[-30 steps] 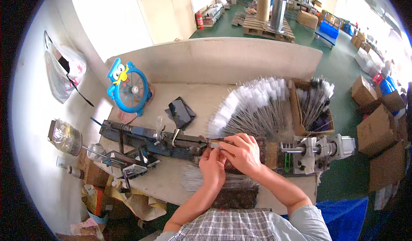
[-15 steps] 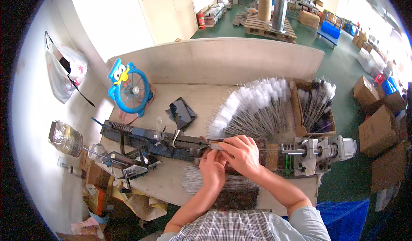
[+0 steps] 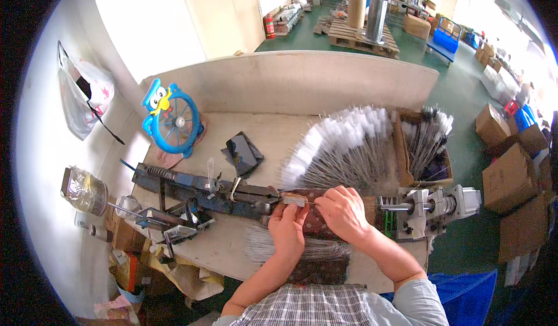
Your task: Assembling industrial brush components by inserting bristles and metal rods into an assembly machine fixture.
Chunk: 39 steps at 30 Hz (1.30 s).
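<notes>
Two hands, one pale workpiece — one fan, one fire extinguisher, two upright cylinders, one cart.

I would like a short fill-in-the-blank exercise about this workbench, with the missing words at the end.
1. The left hand is ____ from the metal shaft than the right hand.
2. The bristles of the fanned-out brushes are ____.
3. The duck-faced ring is mostly ____.
4. The fire extinguisher is ____.

Missing words: farther; white; blue; red.

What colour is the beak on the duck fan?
The beak is yellow; it shows best in the head view.
</notes>
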{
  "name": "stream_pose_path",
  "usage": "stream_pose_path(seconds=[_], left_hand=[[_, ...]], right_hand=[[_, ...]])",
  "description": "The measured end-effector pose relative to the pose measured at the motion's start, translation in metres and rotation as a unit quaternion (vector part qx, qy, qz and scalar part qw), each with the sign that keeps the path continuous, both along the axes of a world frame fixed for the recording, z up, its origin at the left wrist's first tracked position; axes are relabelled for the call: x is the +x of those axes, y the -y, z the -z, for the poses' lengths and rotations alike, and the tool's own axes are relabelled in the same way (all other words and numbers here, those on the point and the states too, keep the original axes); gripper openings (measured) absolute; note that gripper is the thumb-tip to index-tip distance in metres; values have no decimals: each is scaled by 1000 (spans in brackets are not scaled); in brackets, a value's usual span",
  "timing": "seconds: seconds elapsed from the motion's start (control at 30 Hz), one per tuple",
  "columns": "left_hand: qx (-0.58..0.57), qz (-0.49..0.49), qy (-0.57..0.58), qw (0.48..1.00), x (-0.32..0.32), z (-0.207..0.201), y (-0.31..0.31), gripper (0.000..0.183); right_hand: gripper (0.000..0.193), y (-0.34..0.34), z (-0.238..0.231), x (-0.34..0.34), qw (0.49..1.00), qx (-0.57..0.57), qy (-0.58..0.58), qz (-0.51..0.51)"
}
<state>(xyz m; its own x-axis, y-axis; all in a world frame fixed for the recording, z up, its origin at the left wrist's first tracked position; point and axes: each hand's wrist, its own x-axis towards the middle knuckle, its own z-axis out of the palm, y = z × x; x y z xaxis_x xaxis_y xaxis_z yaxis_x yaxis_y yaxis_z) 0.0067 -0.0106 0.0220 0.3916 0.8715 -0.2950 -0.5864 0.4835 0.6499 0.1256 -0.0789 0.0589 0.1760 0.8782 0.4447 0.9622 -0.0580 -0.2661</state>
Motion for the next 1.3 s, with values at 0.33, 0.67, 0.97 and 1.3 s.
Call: stream_pose_path(seconds=[0.33,0.67,0.97,1.3], left_hand=[[-33,71,0,997,-13,-6,3,51],[64,120,-161,978,-79,19,2,48],[-74,-348,-112,928,-322,94,-109,27],[-48,-374,-251,891,-309,87,-112,42]], right_hand=[[12,12,1,9,996,46,-61,-38],[10,60,47,1,979,-75,-170,-82],[13,63,56,1,966,-218,-123,-60],[15,54,50,2,955,-256,-136,-64]])
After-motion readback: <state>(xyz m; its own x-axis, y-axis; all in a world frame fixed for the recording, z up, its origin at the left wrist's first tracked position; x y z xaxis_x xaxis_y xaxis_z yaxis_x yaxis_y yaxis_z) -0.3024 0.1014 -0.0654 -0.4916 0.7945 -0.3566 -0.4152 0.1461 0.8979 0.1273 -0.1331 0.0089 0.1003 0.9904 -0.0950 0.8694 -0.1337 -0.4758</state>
